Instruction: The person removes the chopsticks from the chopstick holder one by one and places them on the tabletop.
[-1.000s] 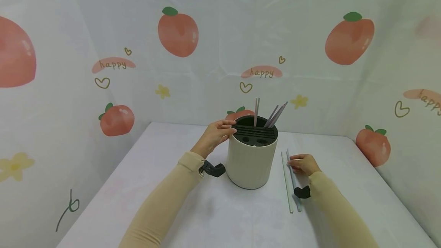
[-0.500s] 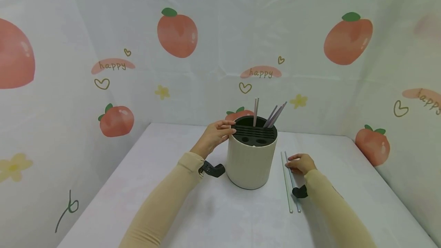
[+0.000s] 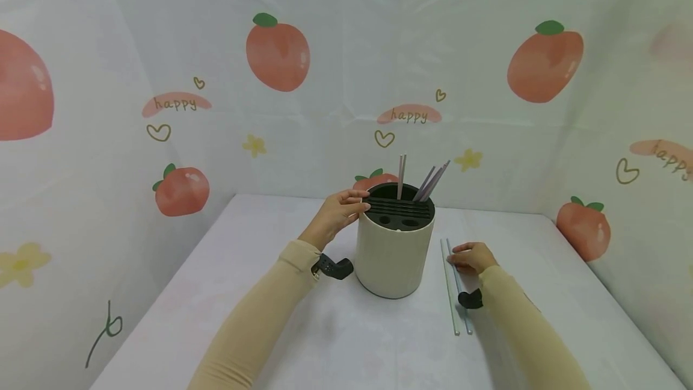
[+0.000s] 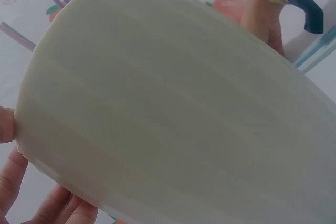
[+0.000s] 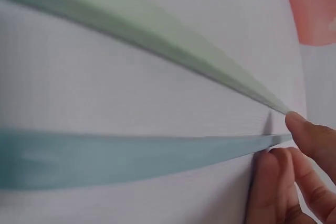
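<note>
A cream cylindrical utensil holder (image 3: 394,263) with a black slotted top (image 3: 399,208) stands upright on the table. My left hand (image 3: 337,214) holds its left rim between thumb and fingers; its wall fills most of the left wrist view. To the right of the holder lie a pale green chopstick (image 3: 450,287) and a blue chopstick (image 3: 467,322), side by side. My right hand (image 3: 473,256) pinches the blue one near its far end. In the right wrist view, the thumb (image 5: 310,137) overlaps the tip of the green chopstick, and the blue chopstick (image 5: 131,158) runs between thumb and fingers.
Pinkish chopsticks (image 3: 402,176) and purple chopsticks (image 3: 431,182) lean in the holder's rear opening. Slots and two round holes are in the front of its top. A printed white curtain (image 3: 335,65) hangs behind and beside the white table (image 3: 303,342).
My right hand has shifted slightly left, and the far end of the blue chopstick has come closer to the green one. The left hand and the holder stay in place.
</note>
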### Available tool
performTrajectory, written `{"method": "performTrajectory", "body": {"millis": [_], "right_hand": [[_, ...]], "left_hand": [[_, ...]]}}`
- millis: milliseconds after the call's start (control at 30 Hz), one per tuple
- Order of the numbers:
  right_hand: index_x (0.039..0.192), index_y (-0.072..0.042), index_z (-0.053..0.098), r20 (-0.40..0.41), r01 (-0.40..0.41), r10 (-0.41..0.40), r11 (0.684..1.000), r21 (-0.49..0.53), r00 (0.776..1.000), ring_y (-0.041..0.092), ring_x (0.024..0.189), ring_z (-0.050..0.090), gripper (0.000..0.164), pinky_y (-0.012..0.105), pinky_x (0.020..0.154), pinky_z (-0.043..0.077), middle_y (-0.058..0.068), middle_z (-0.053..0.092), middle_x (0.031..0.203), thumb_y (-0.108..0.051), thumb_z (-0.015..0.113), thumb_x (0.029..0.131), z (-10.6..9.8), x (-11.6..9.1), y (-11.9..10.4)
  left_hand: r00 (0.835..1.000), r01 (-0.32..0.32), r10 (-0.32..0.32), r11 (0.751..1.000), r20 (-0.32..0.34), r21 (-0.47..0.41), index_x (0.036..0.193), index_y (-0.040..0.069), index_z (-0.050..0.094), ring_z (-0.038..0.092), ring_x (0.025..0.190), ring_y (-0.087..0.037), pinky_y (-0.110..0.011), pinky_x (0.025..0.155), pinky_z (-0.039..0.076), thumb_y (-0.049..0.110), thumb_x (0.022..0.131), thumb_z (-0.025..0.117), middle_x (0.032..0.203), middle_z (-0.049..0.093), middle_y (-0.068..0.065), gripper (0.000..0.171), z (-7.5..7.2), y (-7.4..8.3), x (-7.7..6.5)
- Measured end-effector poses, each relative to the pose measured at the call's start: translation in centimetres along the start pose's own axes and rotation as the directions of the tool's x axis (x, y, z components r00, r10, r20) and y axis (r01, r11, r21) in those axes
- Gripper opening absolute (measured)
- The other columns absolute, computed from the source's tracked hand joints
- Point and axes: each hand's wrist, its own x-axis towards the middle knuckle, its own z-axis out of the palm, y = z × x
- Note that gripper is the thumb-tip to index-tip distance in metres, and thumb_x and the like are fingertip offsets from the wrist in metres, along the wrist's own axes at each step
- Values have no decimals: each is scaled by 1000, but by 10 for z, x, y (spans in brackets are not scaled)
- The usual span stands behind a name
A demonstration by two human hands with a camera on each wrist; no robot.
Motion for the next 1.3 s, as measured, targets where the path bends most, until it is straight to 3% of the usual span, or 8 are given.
{"method": "performTrajectory", "body": {"millis": [167,300,400,533,667,833,1000,1300], "right_hand": [[126,17,46,76,31,-40,993,111,996,8,72,65,45,25,72,59,-6,66,78,-4,64,92,-8,-14,-21],[134,14,40,121,112,-146,962,251,982,5,82,65,45,29,84,57,-12,66,86,-9,56,98,-21,-26,-50],[126,0,51,134,191,-262,899,395,956,3,86,65,28,26,86,56,-13,65,92,-10,53,100,-30,-35,-74],[108,-15,60,121,288,-420,778,558,899,6,91,66,14,22,85,55,-8,64,99,-7,51,100,-35,-46,-102],[109,-13,63,80,378,-548,668,641,833,12,96,66,19,26,87,56,-1,63,105,-2,51,99,-31,-54,-121],[117,-6,60,69,437,-643,591,678,763,15,103,65,25,30,90,55,4,64,109,5,51,97,-21,-60,-133],[116,-7,62,87,463,-685,574,676,723,15,105,65,29,32,92,54,4,61,111,10,50,95,-10,-62,-140],[106,-11,65,81,469,-666,601,648,742,13,97,64,30,30,90,55,1,61,106,12,53,93,-1,-60,-142]], "left_hand": [[1000,0,0,1000,-2,13,121,9,65,55,118,-23,-37,104,46,7,89,69,130,51,-14,33,-1,-1,0],[1000,7,-7,1000,-4,20,120,10,65,55,117,-22,-37,104,46,8,89,69,129,52,-13,32,-1,-1,-2],[1000,9,-9,1000,-7,19,120,9,65,56,115,-22,-37,104,46,8,89,69,128,53,-13,31,-2,0,-2],[1000,13,-13,1000,-9,14,119,9,65,56,114,-21,-37,105,45,7,89,69,127,53,-12,30,-3,0,-2],[1000,11,-10,1000,-2,9,120,9,65,56,114,-21,-37,105,45,7,89,69,128,52,-13,31,-4,0,-2],[1000,4,-4,1000,7,3,120,8,65,56,113,-21,-37,104,46,6,89,68,128,51,-13,31,-4,-2,-2],[1000,-2,2,1000,7,2,120,8,65,55,115,-21,-37,105,46,6,89,68,129,51,-14,31,-2,-1,-2],[1000,-1,1,1000,9,3,121,9,65,55,116,-21,-36,105,46,7,89,69,130,50,-14,32,-1,0,-2]]}}
